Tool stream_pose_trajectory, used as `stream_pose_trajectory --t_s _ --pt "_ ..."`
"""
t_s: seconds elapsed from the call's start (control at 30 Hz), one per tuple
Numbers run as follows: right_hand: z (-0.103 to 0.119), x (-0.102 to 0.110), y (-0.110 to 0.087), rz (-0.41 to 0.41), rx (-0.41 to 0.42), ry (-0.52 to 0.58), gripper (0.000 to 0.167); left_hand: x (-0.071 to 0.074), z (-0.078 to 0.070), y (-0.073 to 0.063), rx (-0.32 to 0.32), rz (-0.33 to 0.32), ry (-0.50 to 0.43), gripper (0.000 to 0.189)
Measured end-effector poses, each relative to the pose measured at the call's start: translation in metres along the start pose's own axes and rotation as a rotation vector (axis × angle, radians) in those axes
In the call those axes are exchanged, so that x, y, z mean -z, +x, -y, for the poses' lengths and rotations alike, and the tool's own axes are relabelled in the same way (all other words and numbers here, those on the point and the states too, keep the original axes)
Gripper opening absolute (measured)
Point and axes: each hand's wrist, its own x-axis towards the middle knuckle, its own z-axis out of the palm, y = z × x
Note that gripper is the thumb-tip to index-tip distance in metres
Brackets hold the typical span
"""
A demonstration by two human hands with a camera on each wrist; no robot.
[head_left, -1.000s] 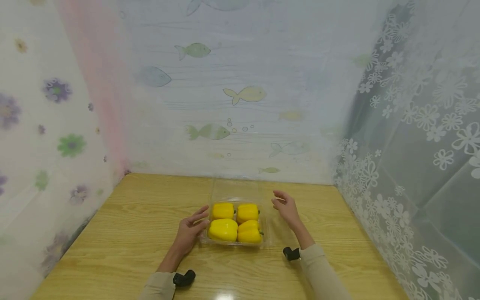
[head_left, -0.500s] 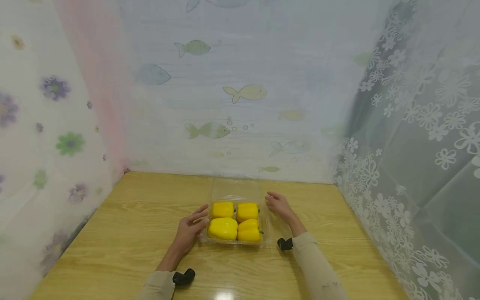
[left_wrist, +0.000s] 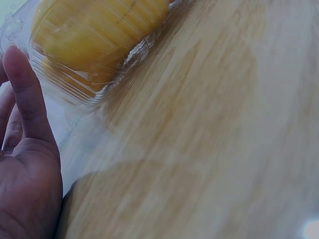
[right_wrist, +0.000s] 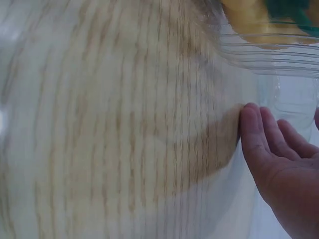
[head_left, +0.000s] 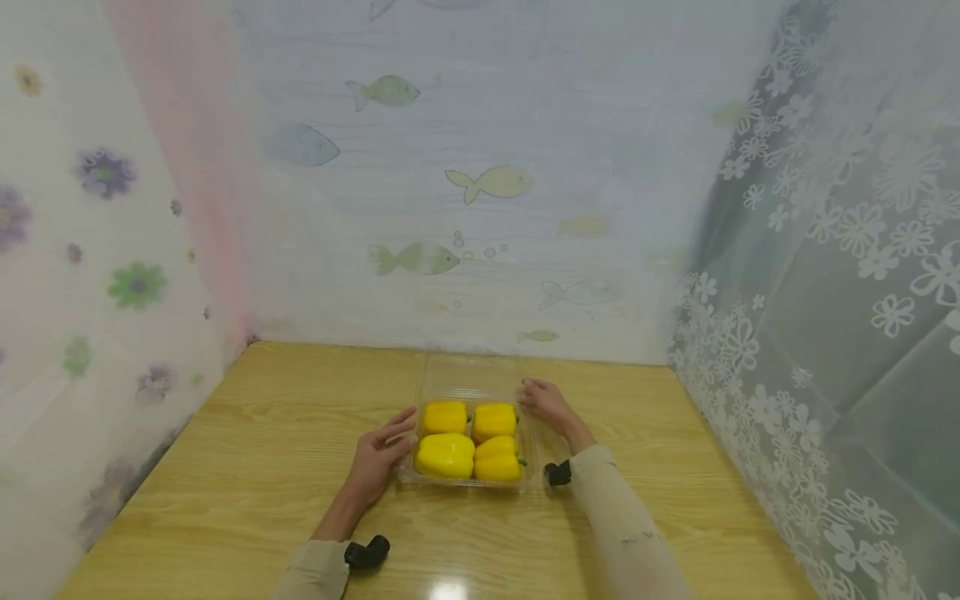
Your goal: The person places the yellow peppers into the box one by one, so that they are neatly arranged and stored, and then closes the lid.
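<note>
Several yellow bell peppers lie in two rows inside a clear plastic clamshell box in the head view. Its clear lid is folded back away from the person. My left hand is at the box's left side, fingers fairly straight, with the thumb right at the plastic wall in the left wrist view. On the other side, my right hand has its fingertips at the right edge of the lid, near the hinge. Its fingers look loosely bent in the right wrist view.
The box stands on a wood-grain table. A fish-print sheet hangs behind it, with a flowered sheet on the left and a lace-patterned one on the right. Black wrist mounts sit at both sleeves.
My right hand has moved left from beside the box to the lid's right edge. The left hand stays at the box's left side, and the peppers have not moved.
</note>
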Motion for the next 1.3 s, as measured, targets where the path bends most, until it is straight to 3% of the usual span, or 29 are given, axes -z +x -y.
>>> stream_pose_trajectory --t_s 0.67,0.9,1.3 --pt "0.008 0.004 0.004 -0.016 0.019 0.025 0.052 0.0 -0.003 0.0 0.017 -0.017 0.007 0.043" --pt "0.014 0.006 0.007 -0.041 0.049 0.082 0.051 -0.001 -0.003 0.0 0.017 -0.019 0.005 0.043" --pt "0.021 0.011 0.01 -0.002 0.065 0.101 0.053 -0.001 -0.001 0.001 0.019 -0.03 0.009 0.043"
